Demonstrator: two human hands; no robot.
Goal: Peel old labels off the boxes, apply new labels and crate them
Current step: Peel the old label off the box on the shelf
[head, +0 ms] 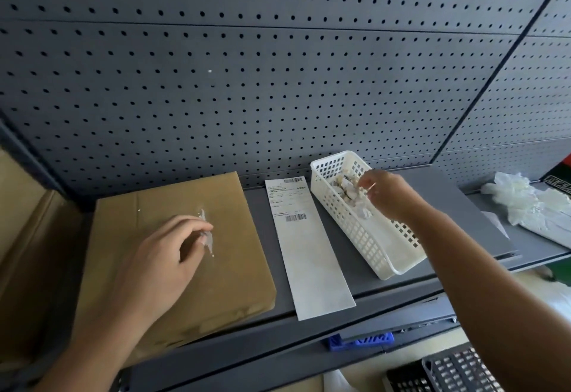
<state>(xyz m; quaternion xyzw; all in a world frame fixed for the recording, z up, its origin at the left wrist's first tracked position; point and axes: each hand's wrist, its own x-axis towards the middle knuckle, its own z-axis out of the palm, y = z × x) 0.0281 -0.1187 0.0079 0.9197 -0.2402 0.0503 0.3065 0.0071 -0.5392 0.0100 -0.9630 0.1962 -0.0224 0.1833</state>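
The cardboard box (241,268) lies flat on the left of the grey shelf (349,296), broad face up, which puts the old label remnant (207,231) where fingers can pick at it. Only a thin, torn white sliver of label shows near the middle of that face, so peeling looks nearly done on this box.

The left hand (160,255) rests on the box with its fingers curled. Thumb and forefinger meet at the sliver, a tight pinching grip on the remnant, while the palm's weight probably keeps the box from sliding.

The new label (309,262), a long white strip with barcodes at its far end, lies just beside the box, between it and the white basket (370,246). That keeps it within reach of either hand once the face is bare.

The basket sits at an angle on the right and serves as a waste bin, with crumpled label scraps (349,190) heaped at its far end.

The right hand (389,194) hangs over those scraps with loosely bent fingers. Whether this grip holds a scrap or has let one go I cannot tell — the fingertips blur into the white pieces below.

A black crate (457,370) shows at the lower right, below the shelf, likely where the box goes.
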